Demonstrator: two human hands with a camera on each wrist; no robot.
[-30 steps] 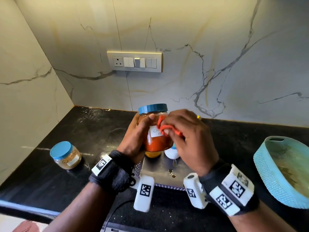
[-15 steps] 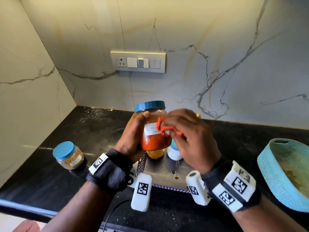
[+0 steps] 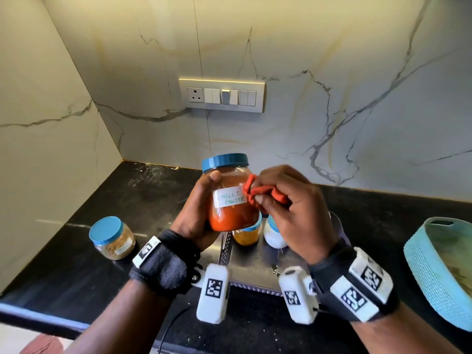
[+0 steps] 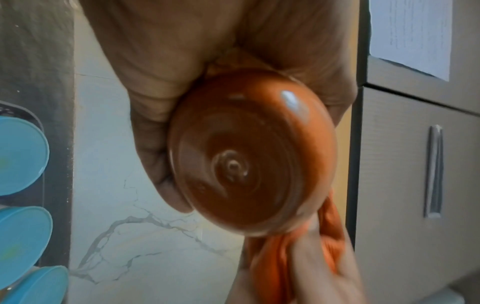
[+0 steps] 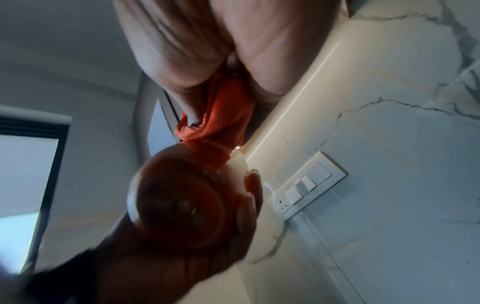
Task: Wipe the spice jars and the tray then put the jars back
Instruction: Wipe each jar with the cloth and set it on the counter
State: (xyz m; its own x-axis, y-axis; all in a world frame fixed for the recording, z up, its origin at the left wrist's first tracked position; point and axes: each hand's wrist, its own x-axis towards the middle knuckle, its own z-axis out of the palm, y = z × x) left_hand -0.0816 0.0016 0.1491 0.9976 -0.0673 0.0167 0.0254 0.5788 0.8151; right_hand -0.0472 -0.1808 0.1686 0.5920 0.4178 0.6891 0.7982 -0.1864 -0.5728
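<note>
chilli powder jar (image 3: 231,200) being wiped in mid-air, most of the job seemingly remaining

the jar is sitting upright above the metal tray (image 3: 251,260), lifted clear of it; it is a rounded clear jar full of red-orange powder, wearing a blue screw lid and a white handwritten label reading "chilli powder". the left hand (image 3: 198,218) is wrapping its fingers and thumb around the jar's side, and the right hand (image 3: 293,213) is clenching a bunched orange cloth (image 3: 258,191) and pressing it against the jar beside the label. a yellow-spice jar (image 3: 246,235) and a white jar (image 3: 274,235) are waiting on the tray, so the tray itself is probably not getting wiped yet. a brown-spice jar (image 3: 112,237) is standing off the tray on the black counter (image 3: 76,264), possibly already cleaned, though that cannot be told. nothing appears returned yet.
</note>
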